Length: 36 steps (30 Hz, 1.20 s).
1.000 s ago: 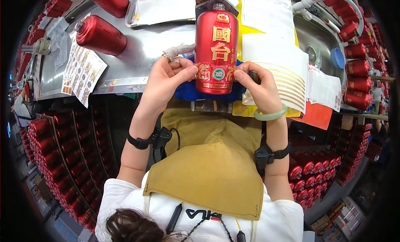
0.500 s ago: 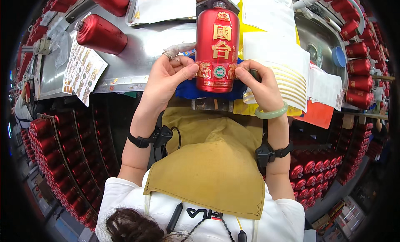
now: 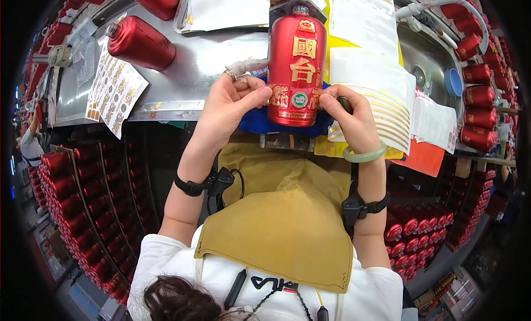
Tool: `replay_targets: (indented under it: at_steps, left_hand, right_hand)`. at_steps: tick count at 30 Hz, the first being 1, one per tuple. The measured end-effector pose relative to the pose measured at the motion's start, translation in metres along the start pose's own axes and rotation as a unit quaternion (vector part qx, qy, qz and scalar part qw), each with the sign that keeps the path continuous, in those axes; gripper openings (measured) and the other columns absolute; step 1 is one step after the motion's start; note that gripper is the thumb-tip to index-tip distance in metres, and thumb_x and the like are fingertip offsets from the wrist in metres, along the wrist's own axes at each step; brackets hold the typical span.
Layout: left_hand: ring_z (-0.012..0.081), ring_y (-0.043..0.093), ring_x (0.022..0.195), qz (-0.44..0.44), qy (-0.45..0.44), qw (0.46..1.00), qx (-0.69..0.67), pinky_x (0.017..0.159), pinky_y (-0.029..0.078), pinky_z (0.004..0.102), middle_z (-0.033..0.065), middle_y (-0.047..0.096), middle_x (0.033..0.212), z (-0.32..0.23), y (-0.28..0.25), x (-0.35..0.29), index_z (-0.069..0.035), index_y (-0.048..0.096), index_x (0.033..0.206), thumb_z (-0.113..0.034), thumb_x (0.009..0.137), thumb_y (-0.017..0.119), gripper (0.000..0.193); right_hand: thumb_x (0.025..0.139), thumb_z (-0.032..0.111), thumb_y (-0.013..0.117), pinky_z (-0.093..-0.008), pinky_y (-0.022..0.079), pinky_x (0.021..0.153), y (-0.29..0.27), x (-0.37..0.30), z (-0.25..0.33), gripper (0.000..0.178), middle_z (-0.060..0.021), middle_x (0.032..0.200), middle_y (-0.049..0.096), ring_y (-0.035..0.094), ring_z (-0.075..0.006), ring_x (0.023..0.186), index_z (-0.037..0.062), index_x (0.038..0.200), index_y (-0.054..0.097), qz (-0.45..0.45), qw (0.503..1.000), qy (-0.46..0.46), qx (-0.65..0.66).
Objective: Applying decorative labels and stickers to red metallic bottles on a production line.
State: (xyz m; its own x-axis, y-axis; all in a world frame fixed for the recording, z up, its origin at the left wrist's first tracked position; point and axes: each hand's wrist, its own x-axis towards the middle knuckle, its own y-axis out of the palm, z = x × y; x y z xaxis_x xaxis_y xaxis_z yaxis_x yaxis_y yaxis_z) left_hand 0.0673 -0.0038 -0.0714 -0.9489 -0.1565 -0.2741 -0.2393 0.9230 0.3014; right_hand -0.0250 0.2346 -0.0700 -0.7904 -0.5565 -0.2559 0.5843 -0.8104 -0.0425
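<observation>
A red bottle (image 3: 299, 39) with gold characters lies on a blue cloth (image 3: 260, 122), its clear-topped neck pointing away from me. Across its lower part runs a decal strip (image 3: 282, 97) with gold figures and a round green emblem. My left hand (image 3: 235, 102) pinches the strip's left end at the bottle's edge; pale coverings wrap some of its fingertips. At the right end, my right hand (image 3: 349, 113) pinches the strip between thumb and bent forefinger. Something dark shows under the right fingers, too hidden to name.
Another red bottle (image 3: 141, 43) lies on the metal table beside a decal sheet (image 3: 115, 91). White sheets with gold arcs (image 3: 381, 113) are at right, near a sink holding a blue bowl (image 3: 453, 82). Racks of red bottles (image 3: 83, 210) stand below on both sides.
The whole view has shifted slightly, placing the bottle and hands a little further right and down. Both hands keep nearly the same hold at the strip's ends.
</observation>
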Motion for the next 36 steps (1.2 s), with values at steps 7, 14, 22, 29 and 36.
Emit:
replay_targets:
  at_steps: [7, 14, 22, 29, 36]
  left_hand:
    - [0.0112, 0.058, 0.088, -0.003, 0.000, 1.000, 0.005, 0.080, 0.048, 0.0262, 0.0023, 0.061, 0.095, -0.0001, 0.0008, 0.0001, 0.001, 0.051, 0.141, -0.006, 0.094, 0.072, 0.052]
    - [0.0118, 0.057, 0.087, -0.002, 0.012, 1.000, 0.006, 0.080, 0.047, 0.0269, 0.0021, 0.061, 0.095, 0.0015, 0.0015, 0.0007, 0.002, 0.051, 0.141, -0.006, 0.094, 0.071, 0.052]
    - [0.0109, 0.058, 0.088, -0.010, 0.010, 1.000, 0.016, 0.080, 0.046, 0.0268, 0.0003, 0.061, 0.094, 0.0029, -0.0002, 0.0003, 0.001, 0.051, 0.141, -0.007, 0.094, 0.071, 0.052]
    - [0.0121, 0.064, 0.090, -0.008, 0.015, 1.000, 0.006, 0.079, 0.051, 0.0277, 0.0038, 0.066, 0.098, 0.0052, -0.0025, 0.0023, 0.000, 0.052, 0.133, -0.010, 0.091, 0.077, 0.050]
    - [0.0118, 0.064, 0.090, -0.002, 0.017, 1.000, 0.009, 0.079, 0.050, 0.0275, 0.0039, 0.066, 0.098, 0.0021, 0.0001, 0.0016, 0.000, 0.053, 0.135, -0.011, 0.092, 0.076, 0.050]
  right_hand:
    - [0.098, 0.023, 0.070, -0.0222, 0.045, 0.075, -0.0008, 0.0001, -0.0005, 0.026, -0.0001, 0.086, 0.067, 0.056, -0.0057, 0.080, -0.0022, 0.100, 0.070, 0.003, 1.000, 0.005, 0.004]
    - [0.097, 0.024, 0.071, -0.0222, 0.045, 0.075, 0.0000, -0.0004, 0.0027, 0.026, 0.0004, 0.086, 0.067, 0.055, -0.0056, 0.080, -0.0025, 0.099, 0.070, -0.001, 1.000, 0.009, -0.004]
    - [0.097, 0.024, 0.071, -0.0222, 0.044, 0.073, 0.0007, 0.0008, -0.0019, 0.025, 0.0016, 0.084, 0.065, 0.053, -0.0052, 0.079, -0.0018, 0.098, 0.069, 0.000, 1.000, -0.004, 0.010]
    - [0.097, 0.022, 0.071, -0.0217, 0.042, 0.070, 0.0005, 0.0011, -0.0017, 0.023, 0.0023, 0.083, 0.064, 0.052, -0.0045, 0.077, -0.0014, 0.097, 0.069, -0.004, 1.000, -0.010, 0.009]
    - [0.096, 0.021, 0.072, -0.0214, 0.041, 0.069, 0.0016, 0.0007, -0.0025, 0.023, 0.0032, 0.081, 0.062, 0.049, -0.0041, 0.076, -0.0009, 0.096, 0.069, -0.011, 1.000, -0.012, 0.013]
